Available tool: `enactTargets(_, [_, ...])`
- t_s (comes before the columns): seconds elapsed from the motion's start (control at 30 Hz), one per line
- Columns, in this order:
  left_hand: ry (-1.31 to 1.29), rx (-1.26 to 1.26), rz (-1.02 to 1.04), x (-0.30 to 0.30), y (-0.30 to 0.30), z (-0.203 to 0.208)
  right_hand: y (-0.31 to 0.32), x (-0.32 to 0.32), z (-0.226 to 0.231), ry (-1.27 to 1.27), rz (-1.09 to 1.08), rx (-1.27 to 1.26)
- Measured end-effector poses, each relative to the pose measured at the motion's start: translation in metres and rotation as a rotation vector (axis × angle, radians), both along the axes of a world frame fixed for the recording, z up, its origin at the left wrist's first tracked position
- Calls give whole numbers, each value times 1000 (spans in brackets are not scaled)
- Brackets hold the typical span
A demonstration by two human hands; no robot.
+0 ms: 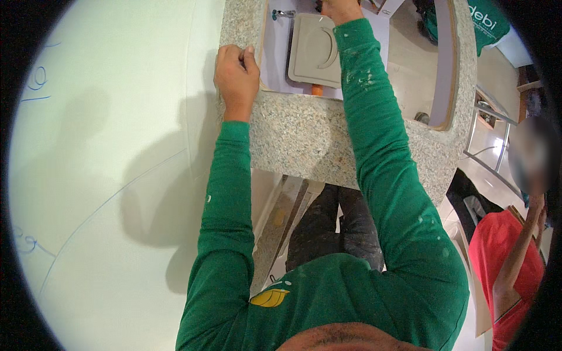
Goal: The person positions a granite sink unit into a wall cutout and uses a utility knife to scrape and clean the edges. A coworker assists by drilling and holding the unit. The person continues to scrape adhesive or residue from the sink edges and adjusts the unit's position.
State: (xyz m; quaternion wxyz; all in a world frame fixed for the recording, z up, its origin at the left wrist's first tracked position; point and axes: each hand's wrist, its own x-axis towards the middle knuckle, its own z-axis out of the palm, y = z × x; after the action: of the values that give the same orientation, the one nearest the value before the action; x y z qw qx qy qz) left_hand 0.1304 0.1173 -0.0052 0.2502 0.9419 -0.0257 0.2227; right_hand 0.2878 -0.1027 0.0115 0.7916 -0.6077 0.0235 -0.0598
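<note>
head view | my left hand (pixel 237 76) reaches forward, curled on the counter (pixel 298 126) | my right hand (pixel 345 9), outstretched, is cut off above | i can't tell either's grip | beige box (pixel 313 47) inside the counter's cutout

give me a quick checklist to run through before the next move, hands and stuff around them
1. Left hand at the left side of the speckled slab: ok, fingers curled.
2. Right hand grip visible: cannot tell what it holds; the picture's top edge cuts it off.
3. Beige lid fully in sight: not ok, the right sleeve covers part.
4. Person in red apart from the slab: ok, off to the right.
</note>
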Motion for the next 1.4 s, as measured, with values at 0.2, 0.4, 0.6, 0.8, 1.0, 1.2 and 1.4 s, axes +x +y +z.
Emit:
enactTargets(0.2, [5, -115, -41, -9, 17, -3, 9, -100, 34, -10, 106, -7])
enactTargets(0.4, [-54, -115, -114, 0, 20, -5, 12, -217, -1, -9, 92, -399])
enactTargets(0.6, [56, -174, -74, 0, 17, 1, 10, -228, 10, -22, 186, -530])
enactTargets(0.8, [99, -199, -99, 2, 20, 2, 23, -226, 4, -36, 200, -570])
enactTargets(1.0, [107, -242, -144, 2, 26, -2, 29, -236, 12, -87, 152, -659])
enactTargets(1.2, [105, -231, -157, 3, 33, -7, 45, -246, 26, -95, 138, -764])
enactTargets(1.4, [39, -275, -148, 5, 25, -7, 62, -246, 24, -50, 116, -735])
